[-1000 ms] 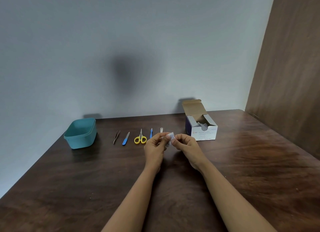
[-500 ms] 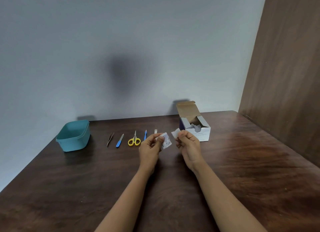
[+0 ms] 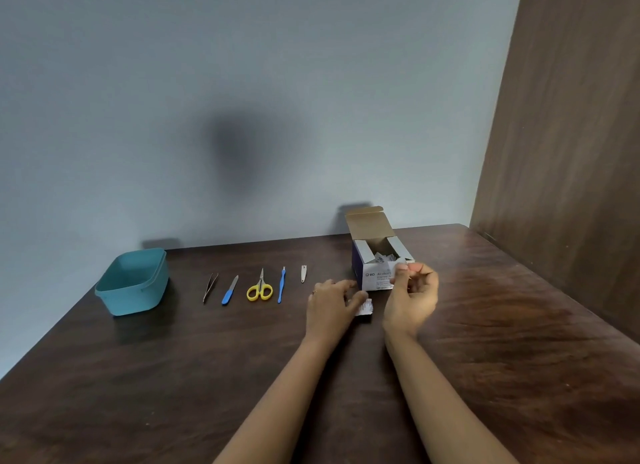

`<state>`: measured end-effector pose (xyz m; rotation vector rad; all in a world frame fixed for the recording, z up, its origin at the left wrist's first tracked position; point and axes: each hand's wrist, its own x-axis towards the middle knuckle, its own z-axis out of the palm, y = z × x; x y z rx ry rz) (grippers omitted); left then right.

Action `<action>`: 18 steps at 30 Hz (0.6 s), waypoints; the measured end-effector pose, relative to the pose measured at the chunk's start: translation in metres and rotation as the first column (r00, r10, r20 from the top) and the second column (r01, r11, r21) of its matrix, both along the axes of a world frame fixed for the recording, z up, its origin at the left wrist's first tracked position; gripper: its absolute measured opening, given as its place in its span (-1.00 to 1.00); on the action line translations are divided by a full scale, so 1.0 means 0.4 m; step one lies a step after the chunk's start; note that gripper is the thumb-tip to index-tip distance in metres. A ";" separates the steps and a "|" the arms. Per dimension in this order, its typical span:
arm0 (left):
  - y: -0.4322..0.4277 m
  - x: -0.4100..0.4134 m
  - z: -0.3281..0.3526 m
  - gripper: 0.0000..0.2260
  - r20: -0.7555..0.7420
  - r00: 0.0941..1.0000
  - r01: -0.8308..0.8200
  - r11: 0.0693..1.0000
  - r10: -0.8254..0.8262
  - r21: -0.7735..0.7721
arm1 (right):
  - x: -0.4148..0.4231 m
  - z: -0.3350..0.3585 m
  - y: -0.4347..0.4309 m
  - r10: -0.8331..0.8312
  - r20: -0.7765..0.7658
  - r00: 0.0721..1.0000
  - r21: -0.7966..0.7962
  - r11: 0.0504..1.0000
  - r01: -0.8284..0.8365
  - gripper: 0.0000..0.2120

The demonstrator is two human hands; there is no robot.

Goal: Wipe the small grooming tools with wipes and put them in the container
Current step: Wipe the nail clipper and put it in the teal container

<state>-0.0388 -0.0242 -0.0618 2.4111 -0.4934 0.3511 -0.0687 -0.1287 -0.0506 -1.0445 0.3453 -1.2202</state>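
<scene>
Left hand [image 3: 330, 307]: low over the surface [image 3: 519, 342], on the torn wrapper [image 3: 365, 310]; the fingers are nearly straight, and I cannot tell if they pinch it or only rest on it.
Right hand [image 3: 414, 299]: raised in front of the wipe box [image 3: 370, 276]; thumb and fingers pinch a small white wipe [image 3: 398, 273].
Tools: 5 lie in a row on the surface: tweezers [image 3: 210, 287], nail file [image 3: 229, 290], scissors [image 3: 259, 288], cuticle tool [image 3: 281, 285], nail clipper [image 3: 303, 273].
Container [image 3: 133, 283]: teal, open, at the left end of the row, well apart from both hands.
Step in hand: probably to leave the wrapper and bring the wipe to the first tool.
How to do it well: put the wrapper away from the row, lift the near nail clipper by 1 end with the left hand, and rub the wipe along both sides. The wipe looks thin, so hold it firmly.
</scene>
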 end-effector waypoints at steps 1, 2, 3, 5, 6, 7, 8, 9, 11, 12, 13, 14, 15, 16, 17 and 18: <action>0.003 0.004 0.004 -0.66 0.020 1.000 -0.020 1.000 0.021 -0.011 | 0.002 -0.001 -0.001 -0.010 -0.015 1.000 0.003 1.000 0.010 -0.77; 0.009 0.009 0.010 -0.66 0.056 0.997 -0.053 0.998 0.055 -0.035 | 0.005 -0.003 -0.002 -0.016 -0.029 0.999 0.005 1.000 0.016 -0.76; 0.021 0.018 0.017 -0.68 0.098 0.989 -0.101 0.993 0.107 -0.063 | 0.007 -0.004 -0.002 -0.017 -0.041 0.999 0.000 1.000 0.018 -0.76; 0.056 0.044 0.038 -0.70 0.128 0.964 -0.225 0.970 0.235 -0.088 | 0.007 -0.003 0.003 -0.012 -0.059 0.998 -0.020 1.000 0.011 -0.76; 0.074 0.058 0.051 -0.71 0.113 0.950 -0.285 0.956 0.291 -0.068 | 0.006 -0.001 0.008 -0.005 -0.057 0.998 -0.032 0.999 0.003 -0.76; 0.089 0.071 0.063 -0.70 0.096 0.938 -0.331 0.943 0.332 -0.025 | 0.004 0.001 0.012 0.007 -0.051 0.999 -0.047 0.999 -0.010 -0.76; 0.100 0.084 0.073 -0.69 0.088 0.931 -0.359 0.933 0.355 0.034 | 0.002 0.002 0.016 0.021 -0.050 0.999 -0.069 0.997 -0.024 -0.77; 0.107 0.095 0.082 -0.69 0.090 0.928 -0.368 0.924 0.360 0.100 | 0.000 0.002 0.020 0.034 -0.054 0.998 -0.097 0.994 -0.039 -0.77; 0.110 0.113 0.099 -0.70 0.084 0.937 -0.348 0.912 0.338 0.217 | -0.001 0.001 0.026 0.059 -0.069 0.996 -0.149 0.986 -0.069 -0.78; 0.107 0.121 0.106 -0.71 0.065 0.944 -0.328 0.909 0.323 0.256 | -0.002 0.001 0.029 0.071 -0.075 0.995 -0.170 0.982 -0.083 -0.79; 0.104 0.129 0.112 -0.73 0.044 0.951 -0.304 0.906 0.305 0.293 | -0.001 0.001 0.031 0.080 -0.082 0.993 -0.189 0.977 -0.094 -0.79; 0.100 0.136 0.116 -0.73 0.030 0.957 -0.280 0.900 0.287 0.335 | -0.003 0.001 0.034 0.087 -0.089 0.992 -0.212 0.972 -0.104 -0.79; 0.095 0.142 0.117 -0.74 0.027 0.962 -0.263 0.887 0.273 0.379 | -0.003 0.001 0.036 0.088 -0.098 0.991 -0.239 0.965 -0.110 -0.79; 0.090 0.146 0.116 -0.76 0.034 0.963 -0.255 0.871 0.266 0.419 | -0.004 0.000 0.038 0.087 -0.106 0.990 -0.266 0.957 -0.113 -0.78; 0.085 0.149 0.113 -0.79 0.048 0.963 -0.257 0.855 0.264 0.451 | -0.003 -0.003 0.039 0.086 -0.116 0.989 -0.289 0.950 -0.117 -0.78; 0.081 0.151 0.110 -0.82 0.066 0.962 -0.265 0.838 0.266 0.477 | -0.001 -0.006 0.039 0.085 -0.130 0.988 -0.306 0.944 -0.122 -0.78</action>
